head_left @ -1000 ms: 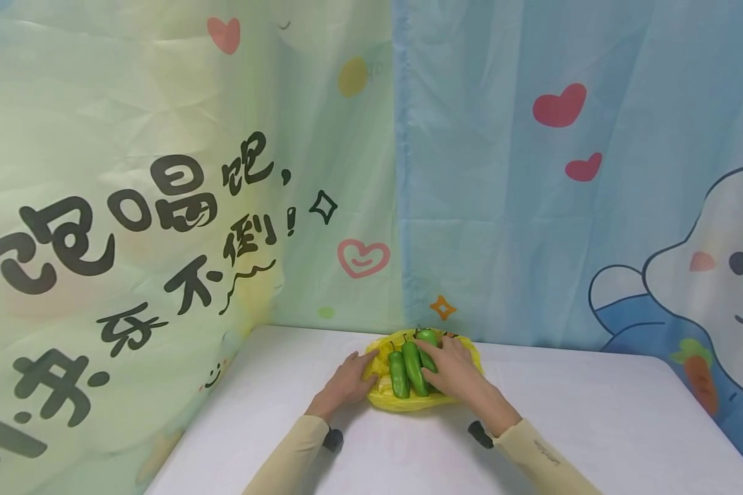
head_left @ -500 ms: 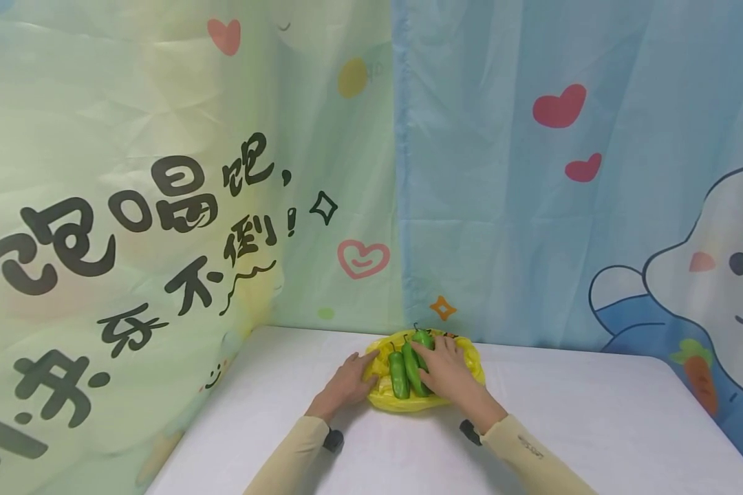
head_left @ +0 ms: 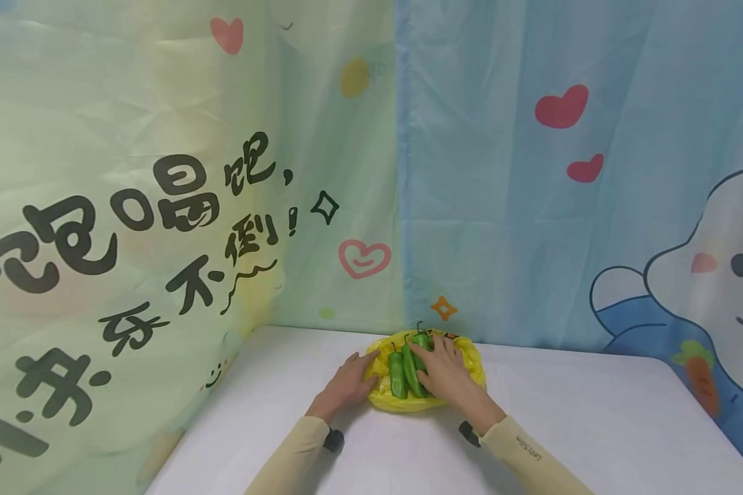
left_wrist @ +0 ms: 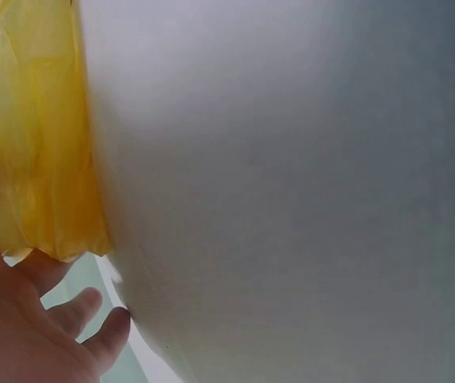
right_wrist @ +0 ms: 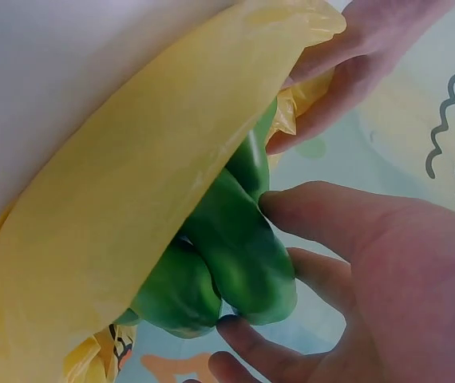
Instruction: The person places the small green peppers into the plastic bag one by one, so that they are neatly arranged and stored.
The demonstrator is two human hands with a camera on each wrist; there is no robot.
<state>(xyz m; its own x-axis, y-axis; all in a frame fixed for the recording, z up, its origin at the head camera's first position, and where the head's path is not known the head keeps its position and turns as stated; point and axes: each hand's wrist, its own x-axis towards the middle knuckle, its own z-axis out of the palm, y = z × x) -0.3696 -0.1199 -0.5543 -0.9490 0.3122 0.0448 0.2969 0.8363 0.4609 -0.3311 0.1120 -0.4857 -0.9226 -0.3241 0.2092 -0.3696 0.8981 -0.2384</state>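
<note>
A yellow plastic bag (head_left: pixel 402 404), spread like a shallow bowl, stands near the table's far edge. Several long green peppers lie inside, some partly hidden by the right hand. My left hand (head_left: pixel 349 381) holds the bag's left rim between thumb and fingers; two of its fingers extend free in the left wrist view. My right hand (head_left: pixel 450 371) reaches over the bag's right side. In the right wrist view its thumb and curled fingers close around a green pepper (right_wrist: pixel 243 255), beside another pepper (right_wrist: pixel 181 291) whose side a fingertip meets.
White cloth covers the table (head_left: pixel 563 419) around the bag. Printed curtains (head_left: pixel 470 206) hang right behind the table and along its left side. A dark wrist camera (head_left: pixel 469 433) sits under the right wrist, and another camera (head_left: pixel 333 440) under the left.
My right hand has shifted slightly left and down, and its wrist is drawn in. The peppers under it have shifted, with one stem standing higher at the back. The left hand stays at the rim.
</note>
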